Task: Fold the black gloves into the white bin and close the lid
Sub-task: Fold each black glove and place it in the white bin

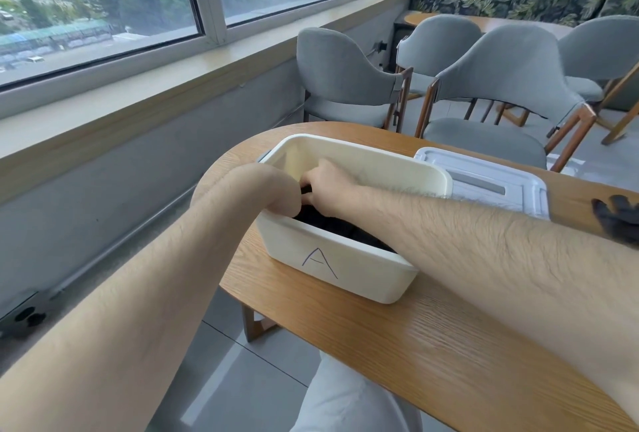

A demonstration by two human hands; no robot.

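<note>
A white bin [345, 269] marked with the letter A stands open on the wooden table [432, 345]. Both my hands reach down into it. My left hand [285, 198] is bent at the wrist over the near-left rim, its fingers hidden inside. My right hand [328, 186] lies inside the bin on black glove fabric [339, 224] that fills the bottom; its fingertips are hidden. The grey-white lid [491, 182] lies flat on the table just behind and right of the bin. Another black glove [617, 220] lies on the table at the far right, behind my right forearm.
Several grey upholstered chairs [501, 86] stand beyond the table's far edge. A window sill and wall [138, 103] run along the left. Tiled floor shows below the table's rounded left end.
</note>
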